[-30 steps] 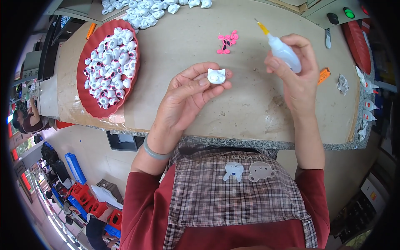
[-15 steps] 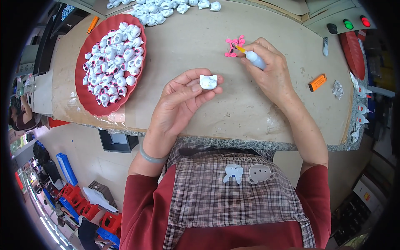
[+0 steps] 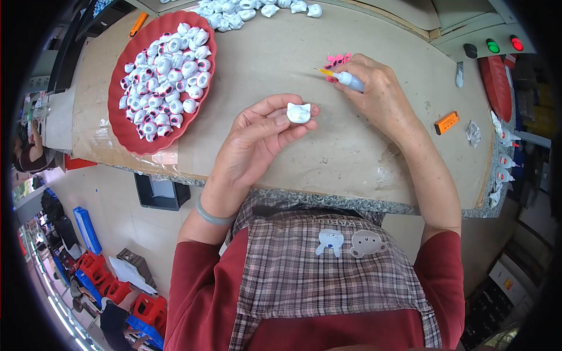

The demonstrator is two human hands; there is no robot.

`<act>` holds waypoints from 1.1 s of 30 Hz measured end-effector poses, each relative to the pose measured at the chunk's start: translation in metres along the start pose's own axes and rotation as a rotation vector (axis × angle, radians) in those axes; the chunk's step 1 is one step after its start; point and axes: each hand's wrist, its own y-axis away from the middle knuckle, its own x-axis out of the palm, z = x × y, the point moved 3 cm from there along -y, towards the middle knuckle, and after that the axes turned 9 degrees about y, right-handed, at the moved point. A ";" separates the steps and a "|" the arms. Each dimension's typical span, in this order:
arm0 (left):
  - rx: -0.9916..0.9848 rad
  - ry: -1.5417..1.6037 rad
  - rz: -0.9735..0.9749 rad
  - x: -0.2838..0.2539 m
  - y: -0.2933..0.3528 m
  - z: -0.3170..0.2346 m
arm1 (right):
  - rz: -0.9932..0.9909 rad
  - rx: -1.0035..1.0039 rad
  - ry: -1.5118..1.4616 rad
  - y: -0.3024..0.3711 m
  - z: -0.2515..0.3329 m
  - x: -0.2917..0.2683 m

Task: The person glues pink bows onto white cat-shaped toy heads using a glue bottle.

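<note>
Between the thumb and fingers of my left hand (image 3: 257,137) sits a small white cat-head figure (image 3: 298,113), its two pointed ears up. My right hand (image 3: 377,96) grips a small glue bottle (image 3: 350,82) with a whitish body and a yellow tip. The tip points left, above the table and apart from the cat head. Just behind the bottle lie small bright pink pieces (image 3: 338,59), partly hidden by the bottle and my fingers.
A red scalloped bowl (image 3: 209,61) at left is heaped with white figures with pink parts. More white pieces (image 3: 234,13) lie at the back. An orange box-like piece (image 3: 446,123), crumpled clear wrap (image 3: 473,133) and several small bottles (image 3: 504,161) lie at right.
My right hand has turned the bottle so its tip has swung left, off the pink pieces. The left hand still holds the cat head, nearly in place. The whole view has shifted slightly.
</note>
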 end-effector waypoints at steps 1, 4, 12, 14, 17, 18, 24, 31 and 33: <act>0.000 -0.002 -0.002 0.000 0.000 -0.001 | -0.009 -0.016 -0.019 -0.001 0.001 0.000; 0.007 -0.009 -0.004 -0.001 0.002 -0.002 | 0.111 -0.031 0.051 0.004 -0.001 -0.007; 0.043 0.008 -0.026 -0.008 0.006 -0.009 | 0.105 -0.010 0.039 0.009 -0.001 -0.004; 0.051 0.021 -0.029 -0.009 0.007 -0.011 | 0.082 -0.026 0.088 0.008 0.001 -0.002; 0.067 0.016 -0.033 -0.010 0.007 -0.013 | 0.078 -0.011 0.143 0.011 -0.001 0.001; 0.067 0.014 -0.032 -0.010 0.007 -0.013 | 0.005 -0.065 0.135 0.013 -0.002 0.001; 0.055 -0.018 -0.020 -0.003 0.005 -0.007 | 0.081 0.298 -0.481 0.021 -0.003 -0.008; 0.049 -0.192 -0.035 0.012 -0.007 0.007 | 0.111 0.434 -0.970 0.042 -0.003 -0.006; 0.044 -0.211 -0.029 0.013 -0.008 0.009 | 0.108 0.421 -1.005 0.045 -0.001 -0.007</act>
